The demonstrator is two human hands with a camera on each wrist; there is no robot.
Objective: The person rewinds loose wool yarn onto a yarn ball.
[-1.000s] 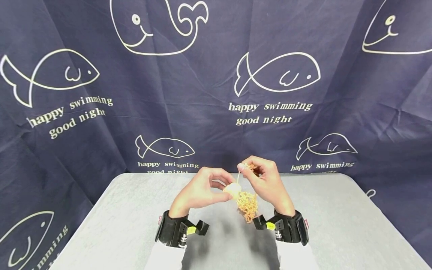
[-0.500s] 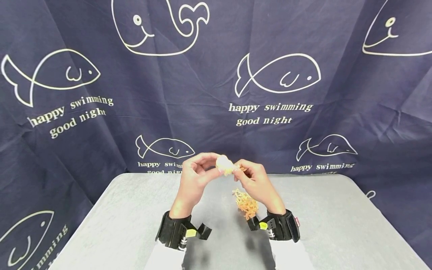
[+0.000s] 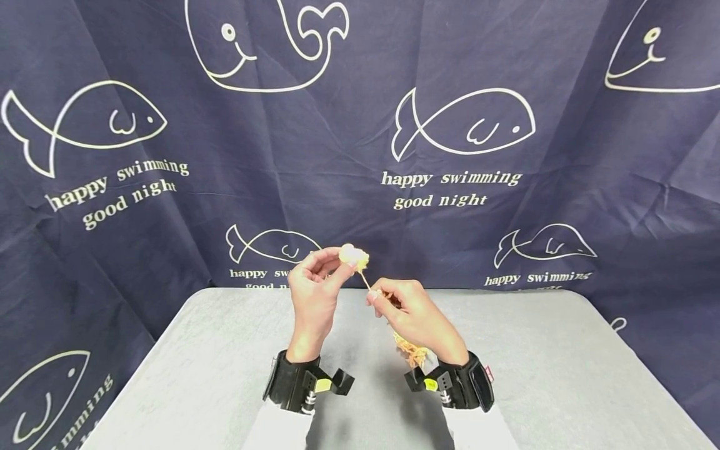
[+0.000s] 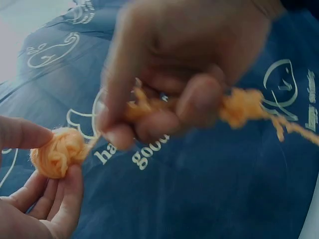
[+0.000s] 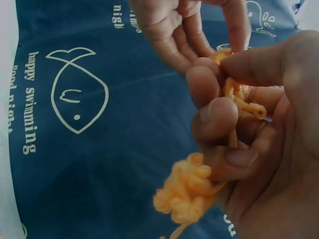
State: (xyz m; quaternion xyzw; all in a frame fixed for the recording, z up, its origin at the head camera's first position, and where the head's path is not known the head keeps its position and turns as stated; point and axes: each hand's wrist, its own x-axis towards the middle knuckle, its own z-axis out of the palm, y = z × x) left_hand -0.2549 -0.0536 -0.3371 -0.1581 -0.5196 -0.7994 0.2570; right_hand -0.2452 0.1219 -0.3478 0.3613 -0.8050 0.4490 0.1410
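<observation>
A small wound ball of orange-yellow yarn (image 4: 59, 152) is pinched between the thumb and fingers of my left hand (image 3: 312, 294), raised above the table's far edge. From it a short taut strand (image 3: 365, 280) runs to my right hand (image 3: 413, 312), whose thumb and index finger pinch the yarn. The right hand's other fingers curl round more of the yarn. Below those fingers, in the right wrist view, hangs a kinked clump of yarn (image 5: 185, 191). A loose crinkled heap of yarn (image 3: 412, 351) lies on the table, partly hidden behind the right hand and wrist.
The grey table (image 3: 562, 375) runs back to a dark blue curtain (image 3: 360, 206) printed with white fish and lettering. Each wrist wears a black strap with a small camera mount (image 3: 341, 381).
The left hand has risen and moved left with the yarn ball. My right hand has shifted left and slightly down, circling the ball with the strand, and covers more of the heap.
</observation>
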